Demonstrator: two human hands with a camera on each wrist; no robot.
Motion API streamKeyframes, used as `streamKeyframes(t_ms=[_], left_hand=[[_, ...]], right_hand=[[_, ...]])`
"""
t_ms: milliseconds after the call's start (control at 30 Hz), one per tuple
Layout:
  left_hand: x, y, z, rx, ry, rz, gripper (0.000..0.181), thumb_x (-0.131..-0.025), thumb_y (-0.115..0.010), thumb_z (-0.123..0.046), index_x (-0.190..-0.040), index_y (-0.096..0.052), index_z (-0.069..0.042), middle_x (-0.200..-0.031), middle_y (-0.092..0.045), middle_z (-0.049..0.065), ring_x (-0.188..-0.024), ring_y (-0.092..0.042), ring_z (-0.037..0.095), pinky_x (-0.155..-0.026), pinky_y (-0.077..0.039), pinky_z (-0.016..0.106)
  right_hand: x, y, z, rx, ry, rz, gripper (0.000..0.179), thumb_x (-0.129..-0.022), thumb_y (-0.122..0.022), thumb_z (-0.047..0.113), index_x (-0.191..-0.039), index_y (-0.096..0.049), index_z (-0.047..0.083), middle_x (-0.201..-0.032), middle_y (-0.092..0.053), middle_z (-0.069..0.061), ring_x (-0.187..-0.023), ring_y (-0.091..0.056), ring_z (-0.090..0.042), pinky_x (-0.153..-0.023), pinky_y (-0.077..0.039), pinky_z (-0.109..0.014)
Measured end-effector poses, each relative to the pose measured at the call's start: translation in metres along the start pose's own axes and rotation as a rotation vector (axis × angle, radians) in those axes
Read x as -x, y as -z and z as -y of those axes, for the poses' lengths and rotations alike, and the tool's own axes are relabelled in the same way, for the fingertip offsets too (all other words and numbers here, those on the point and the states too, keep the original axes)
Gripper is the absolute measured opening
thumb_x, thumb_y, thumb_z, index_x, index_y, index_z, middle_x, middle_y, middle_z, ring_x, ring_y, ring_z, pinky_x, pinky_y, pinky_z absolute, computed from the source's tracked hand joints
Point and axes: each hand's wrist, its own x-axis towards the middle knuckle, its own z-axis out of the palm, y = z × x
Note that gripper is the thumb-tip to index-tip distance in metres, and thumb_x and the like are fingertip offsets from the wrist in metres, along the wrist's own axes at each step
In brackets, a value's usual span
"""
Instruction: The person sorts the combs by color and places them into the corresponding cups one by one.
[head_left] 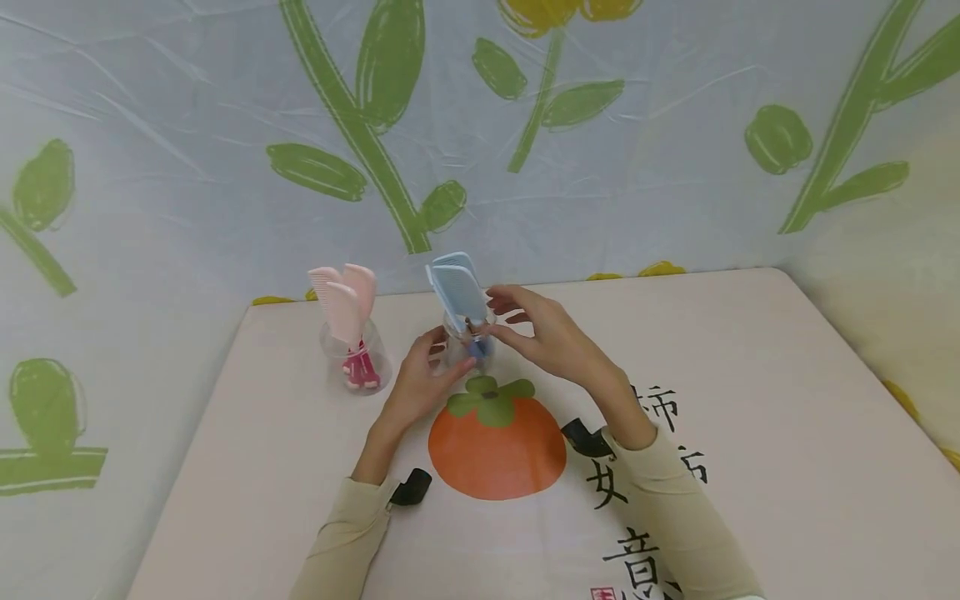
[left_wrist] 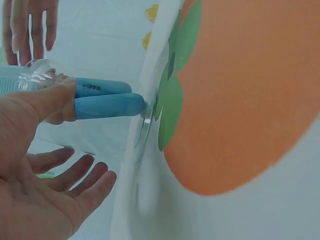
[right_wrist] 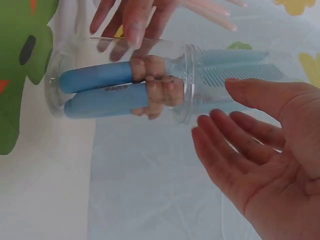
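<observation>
A clear glass jar (right_wrist: 55,82) stands on the table near its far edge. Inside are blue combs (head_left: 459,292) with the teeth end up; their blue handles (left_wrist: 107,106), with doll-like tan figures, show through the glass. My left hand (head_left: 422,379) is at the jar's left side, thumb in front and loosely bent fingers beside the glass. At the rim on the other side is my right hand (head_left: 551,333), fingers apart and loosely curved next to the combs, with nothing held between them. In the right wrist view, the thumb overlaps the comb teeth.
To the left stands a second clear jar (head_left: 382,371) with pink combs (head_left: 343,310) in it. The pale table cover (head_left: 262,467) bears a printed orange persimmon (head_left: 497,454) and black characters. A leaf-patterned cloth (head_left: 210,167) hangs behind the table.
</observation>
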Motion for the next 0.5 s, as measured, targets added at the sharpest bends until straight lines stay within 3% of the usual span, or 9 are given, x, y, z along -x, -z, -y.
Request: streamKeyframes(t_ms=[233, 500], left_hand=[[0.01, 0.007, -0.003, -0.002, 0.02, -0.059, 0.058, -0.096, -0.074, -0.021, -0.144, -0.049, 0.001, -0.137, -0.059, 0.018, -0.123, -0.06, 0.037, -0.105, -0.05, 0.052], [0.024, 0.018, -0.004, -0.003, 0.003, -0.101, 0.036, -0.097, -0.073, -0.017, -0.128, -0.065, 0.001, -0.113, -0.071, 0.013, -0.107, -0.068, 0.028, -0.098, -0.055, 0.047]], right_hand=[[0.007, -0.002, -0.005, -0.007, 0.058, -0.07, 0.036, -0.095, -0.071, 0.0, -0.13, -0.062, -0.003, -0.12, -0.07, -0.015, -0.104, -0.07, -0.027, -0.093, -0.058, -0.045], [0.025, 0.003, -0.011, 0.092, 0.104, -0.237, 0.018, -0.093, -0.074, 0.002, -0.111, -0.071, 0.002, -0.104, -0.074, -0.004, -0.093, -0.069, -0.018, -0.086, -0.058, -0.04]])
